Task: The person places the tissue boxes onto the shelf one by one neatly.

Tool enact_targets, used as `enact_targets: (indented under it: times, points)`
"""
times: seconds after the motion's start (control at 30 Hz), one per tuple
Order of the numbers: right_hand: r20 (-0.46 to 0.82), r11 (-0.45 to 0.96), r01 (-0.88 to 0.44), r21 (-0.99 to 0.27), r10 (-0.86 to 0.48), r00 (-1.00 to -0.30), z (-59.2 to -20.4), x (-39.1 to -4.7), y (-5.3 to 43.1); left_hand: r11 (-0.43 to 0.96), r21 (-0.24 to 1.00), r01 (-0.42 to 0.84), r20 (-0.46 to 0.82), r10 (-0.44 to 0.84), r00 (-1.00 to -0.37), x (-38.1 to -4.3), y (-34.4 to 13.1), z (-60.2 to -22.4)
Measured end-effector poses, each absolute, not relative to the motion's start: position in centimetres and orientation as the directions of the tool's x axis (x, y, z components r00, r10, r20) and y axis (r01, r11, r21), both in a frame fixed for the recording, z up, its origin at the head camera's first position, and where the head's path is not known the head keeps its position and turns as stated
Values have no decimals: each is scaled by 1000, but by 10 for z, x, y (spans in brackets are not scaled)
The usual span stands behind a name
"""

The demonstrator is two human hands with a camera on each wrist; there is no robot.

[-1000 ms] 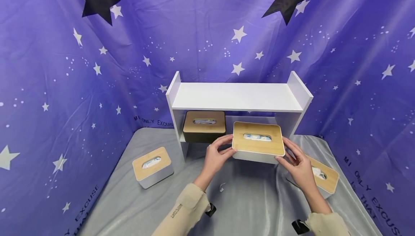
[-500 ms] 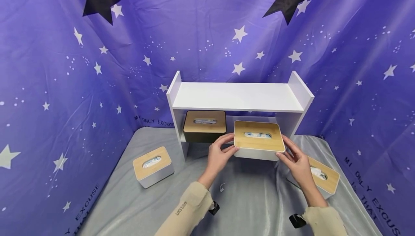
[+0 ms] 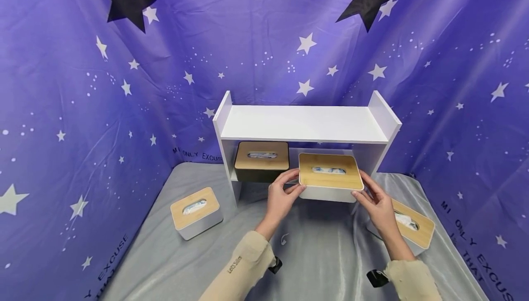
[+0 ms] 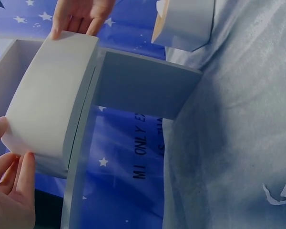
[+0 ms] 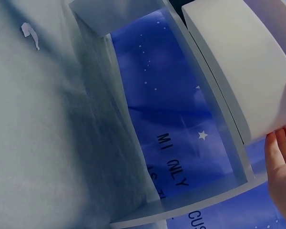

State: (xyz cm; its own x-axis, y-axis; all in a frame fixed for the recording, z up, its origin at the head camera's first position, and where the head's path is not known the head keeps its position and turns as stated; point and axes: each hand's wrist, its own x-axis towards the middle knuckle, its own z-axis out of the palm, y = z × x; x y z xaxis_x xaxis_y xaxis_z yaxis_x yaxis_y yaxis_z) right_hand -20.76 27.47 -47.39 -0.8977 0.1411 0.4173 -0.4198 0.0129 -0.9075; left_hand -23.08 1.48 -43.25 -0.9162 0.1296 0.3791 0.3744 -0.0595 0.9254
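Both hands grip a white tissue box point(image 3: 328, 194) with a light wooden lid, one at each short end. My left hand point(image 3: 282, 197) holds its left end, thumb at the front corner. On the right end, my right hand point(image 3: 378, 207) has its thumb at the front corner and fingers along the side. The box sits at the lower board point(image 5: 219, 105) of a white shelf point(image 3: 301, 124), its front part jutting out toward me. Left of it on that board stands a dark tissue box point(image 3: 261, 161) with a wooden lid. In the left wrist view, the white box's underside edge lies close over the board.
A white tissue box point(image 3: 196, 213) stands on the grey cloth point(image 3: 314, 259) left of the shelf. Another tissue box point(image 3: 413, 227) stands at the right, partly behind my right hand. A small white scrap point(image 3: 284, 239) lies in front. Starry purple curtains point(image 3: 264, 53) surround the shelf.
Both hands have moved the held tissue box slightly back and to the right, further in over the lower board. The other boxes stay where they were.
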Motion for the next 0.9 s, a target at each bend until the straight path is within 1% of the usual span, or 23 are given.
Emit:
enact_targets:
  times: [0.23, 0.53, 0.9]
  points:
    - [412, 24, -415, -910, 176, -894, -475, -211, 273, -52, 923, 382, 386, 109, -916, -231, 18, -433]
    - [362, 106, -346, -932, 263, -894, -475, -211, 268, -56, 918, 392, 396, 102, -913, -229, 21, -434]
    - [350, 56, -351, -935, 314, -883, -472, -211, 261, -65, 920, 386, 391, 89, -916, -229, 24, -439]
